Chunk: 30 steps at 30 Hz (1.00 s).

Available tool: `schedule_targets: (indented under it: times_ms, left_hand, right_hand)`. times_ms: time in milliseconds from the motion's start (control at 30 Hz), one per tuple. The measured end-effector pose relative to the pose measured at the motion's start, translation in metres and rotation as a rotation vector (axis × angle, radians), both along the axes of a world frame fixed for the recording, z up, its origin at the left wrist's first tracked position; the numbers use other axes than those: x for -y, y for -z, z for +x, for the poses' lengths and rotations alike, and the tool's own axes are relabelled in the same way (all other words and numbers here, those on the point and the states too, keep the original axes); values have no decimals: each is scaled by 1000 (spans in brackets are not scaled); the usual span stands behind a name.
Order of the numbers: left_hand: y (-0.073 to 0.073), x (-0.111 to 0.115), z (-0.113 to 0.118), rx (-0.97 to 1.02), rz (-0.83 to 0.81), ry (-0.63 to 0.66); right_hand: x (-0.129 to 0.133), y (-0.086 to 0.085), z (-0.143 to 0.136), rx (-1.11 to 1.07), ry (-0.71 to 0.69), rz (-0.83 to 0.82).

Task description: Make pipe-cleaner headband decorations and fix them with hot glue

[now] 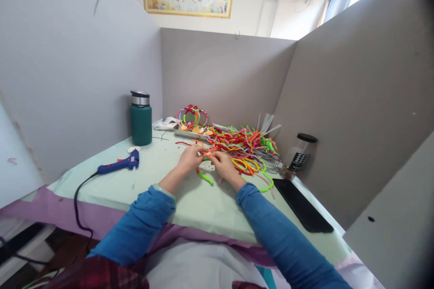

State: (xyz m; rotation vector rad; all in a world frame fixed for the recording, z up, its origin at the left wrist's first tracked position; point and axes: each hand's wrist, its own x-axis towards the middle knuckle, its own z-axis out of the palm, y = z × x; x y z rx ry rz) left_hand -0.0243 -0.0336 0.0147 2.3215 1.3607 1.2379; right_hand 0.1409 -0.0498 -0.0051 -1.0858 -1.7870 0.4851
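Note:
My left hand (191,158) and my right hand (224,166) are close together over the middle of the table. The fingers of both are pinched on a fuzzy pipe cleaner (205,179), orange near the fingertips with a bright green end hanging below. Part of it is hidden by the fingers, so its full shape cannot be made out. Right behind my hands lies a tangled heap of coloured pipe cleaners (244,140). Yellow pipe cleaner loops (247,165) lie just beyond my right hand.
A blue glue gun (118,164) with a trailing cord rests at left, near a green bottle (141,124). Finished-looking rings (191,116) stand by a metal tray (190,134) at the back. To the right are a jar (299,156) and a flat black object (303,205). Grey partitions (224,72) surround the table.

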Motion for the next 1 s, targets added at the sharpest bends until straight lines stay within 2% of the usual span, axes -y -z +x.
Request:
schedule_targets:
  times_ms: [200, 300, 433, 567, 700, 900, 1000]
  left_hand:
    - [1, 10, 0, -248, 74, -45]
    - [0, 12, 1, -282, 84, -68]
    - [-2, 11, 1, -231, 45, -64]
    - [-3, 8, 2, -127, -38, -39]
    - [-5, 5, 4, 78, -149, 29]
    - [-7, 6, 6, 487, -328, 162]
    - [-8, 9, 6, 621, -410, 258]
  right_hand:
    - [3, 2, -1, 266, 115, 158]
    - [1, 2, 1, 269, 129, 199]
    - [-2, 2, 7, 176, 132, 220]
    - [-4, 1, 9, 137, 133, 188]
    - [-2, -3, 6, 14, 103, 96]
    - [4, -5, -8, -320, -94, -155]
    - [7, -4, -17, -490, -214, -273]
